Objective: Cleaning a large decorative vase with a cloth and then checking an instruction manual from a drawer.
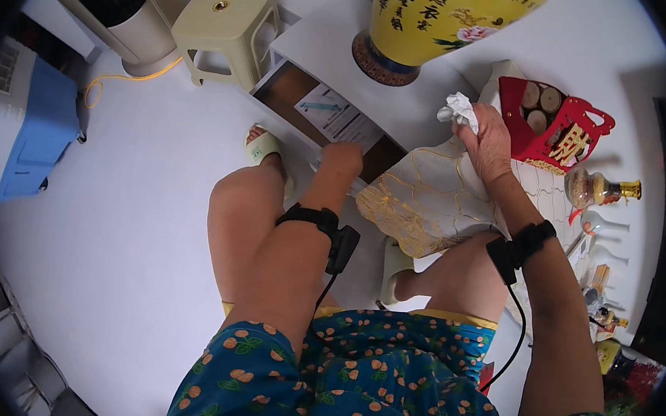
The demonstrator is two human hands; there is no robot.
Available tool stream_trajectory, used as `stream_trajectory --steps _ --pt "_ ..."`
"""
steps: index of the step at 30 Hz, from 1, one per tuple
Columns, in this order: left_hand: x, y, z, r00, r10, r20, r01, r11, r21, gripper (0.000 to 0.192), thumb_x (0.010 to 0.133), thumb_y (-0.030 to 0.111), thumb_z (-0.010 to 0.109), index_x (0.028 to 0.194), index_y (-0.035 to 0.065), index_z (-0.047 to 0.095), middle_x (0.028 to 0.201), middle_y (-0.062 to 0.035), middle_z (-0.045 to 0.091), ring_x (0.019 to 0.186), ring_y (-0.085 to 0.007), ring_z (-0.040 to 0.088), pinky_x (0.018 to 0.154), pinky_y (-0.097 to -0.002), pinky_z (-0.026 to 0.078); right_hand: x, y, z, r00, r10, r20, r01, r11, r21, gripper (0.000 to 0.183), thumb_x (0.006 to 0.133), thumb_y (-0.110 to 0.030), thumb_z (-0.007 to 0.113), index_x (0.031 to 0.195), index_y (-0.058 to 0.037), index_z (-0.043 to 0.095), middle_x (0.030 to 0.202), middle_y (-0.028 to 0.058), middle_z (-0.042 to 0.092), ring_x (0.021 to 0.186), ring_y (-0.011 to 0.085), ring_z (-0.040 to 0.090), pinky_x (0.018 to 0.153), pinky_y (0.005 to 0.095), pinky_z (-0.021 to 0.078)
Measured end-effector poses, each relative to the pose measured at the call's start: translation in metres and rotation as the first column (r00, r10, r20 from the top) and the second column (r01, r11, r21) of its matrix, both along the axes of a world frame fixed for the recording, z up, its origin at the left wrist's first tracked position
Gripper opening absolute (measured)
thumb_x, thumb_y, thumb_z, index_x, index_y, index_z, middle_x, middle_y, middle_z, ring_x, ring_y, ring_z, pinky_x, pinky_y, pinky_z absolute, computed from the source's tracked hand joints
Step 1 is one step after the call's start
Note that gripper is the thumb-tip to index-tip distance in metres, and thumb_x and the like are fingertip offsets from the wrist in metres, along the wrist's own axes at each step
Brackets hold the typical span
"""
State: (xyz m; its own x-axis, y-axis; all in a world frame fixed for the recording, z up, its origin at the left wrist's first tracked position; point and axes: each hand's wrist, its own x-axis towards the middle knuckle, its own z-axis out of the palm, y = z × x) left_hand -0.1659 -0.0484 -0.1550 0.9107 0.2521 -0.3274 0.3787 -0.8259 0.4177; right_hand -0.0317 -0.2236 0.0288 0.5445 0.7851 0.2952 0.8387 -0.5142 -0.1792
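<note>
My right hand point(489, 139) grips a crumpled white tissue point(459, 110) above a white cabinet. Below its wrist, a cream cloth runner with gold embroidery point(423, 192) hangs over the cabinet's edge. At the front of a pulled-out drawer point(289, 117) is my left hand point(342, 160), knuckles up; its fingers are hidden, so its hold cannot be made out. Printed papers point(341, 116) lie on the drawer's brown bottom. A yellow vase with painted flowers and writing point(425, 35) stands on the cabinet top point(330, 38) behind the drawer.
Right of my right hand are a red felt basket point(510, 113), a glass bottle with gold neck point(587, 188) and small glass vases point(602, 222). A plastic stool point(224, 23), a yellow cable point(133, 76) and a blue-and-white pet carrier point(43, 129) are on the left.
</note>
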Motion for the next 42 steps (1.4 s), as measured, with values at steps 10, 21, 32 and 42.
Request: stream_trajectory --steps 10,21,32,42 --pt "-0.018 0.010 0.008 0.972 -0.082 -0.221 0.076 0.996 -0.037 0.020 0.069 0.012 0.063 0.086 0.0034 0.068 0.094 -0.0171 0.065 0.089 -0.0338 0.062 0.076 -0.0409 0.050 0.004 -0.004 0.001 1.000 -0.007 0.002 0.007 1.000 0.023 0.025 0.073 -0.026 0.060 0.084 -0.0048 0.053 0.081 0.0152 0.054 0.082 0.0341 0.053 0.073 0.0426 0.0430" --pt "0.008 0.042 -0.055 0.953 0.303 0.002 -0.302 0.950 -0.081 0.025 0.072 0.010 0.057 0.093 -0.0040 0.062 0.102 -0.0230 0.059 0.097 -0.0383 0.057 0.084 -0.0433 0.046 0.002 -0.005 0.002 0.999 0.000 -0.044 0.002 0.999 0.036 0.024 0.073 -0.024 0.060 0.086 -0.0051 0.054 0.083 0.0138 0.054 0.086 0.0329 0.052 0.076 0.0425 0.0427" --pt "0.033 0.084 -0.063 0.788 0.566 0.245 -0.613 0.759 0.219 0.037 0.072 0.012 0.061 0.105 -0.0021 0.051 0.111 -0.0185 0.049 0.103 -0.0362 0.049 0.090 -0.0435 0.043 0.007 -0.010 0.000 0.999 -0.016 -0.045 0.016 1.000 -0.005 0.029 0.071 -0.027 0.060 0.088 -0.0035 0.055 0.082 0.0135 0.052 0.086 0.0316 0.052 0.077 0.0414 0.0432" --pt "0.021 0.102 -0.060 0.794 0.608 0.012 -0.600 0.782 0.169 0.074 0.056 0.031 0.082 0.112 -0.0015 0.046 0.117 -0.0221 0.048 0.110 -0.0374 0.047 0.092 -0.0422 0.043 0.006 -0.006 -0.004 0.998 -0.029 -0.056 0.031 0.999 0.038 0.029 0.072 -0.029 0.059 0.089 -0.0045 0.056 0.083 0.0133 0.054 0.087 0.0305 0.053 0.079 0.0397 0.0434"
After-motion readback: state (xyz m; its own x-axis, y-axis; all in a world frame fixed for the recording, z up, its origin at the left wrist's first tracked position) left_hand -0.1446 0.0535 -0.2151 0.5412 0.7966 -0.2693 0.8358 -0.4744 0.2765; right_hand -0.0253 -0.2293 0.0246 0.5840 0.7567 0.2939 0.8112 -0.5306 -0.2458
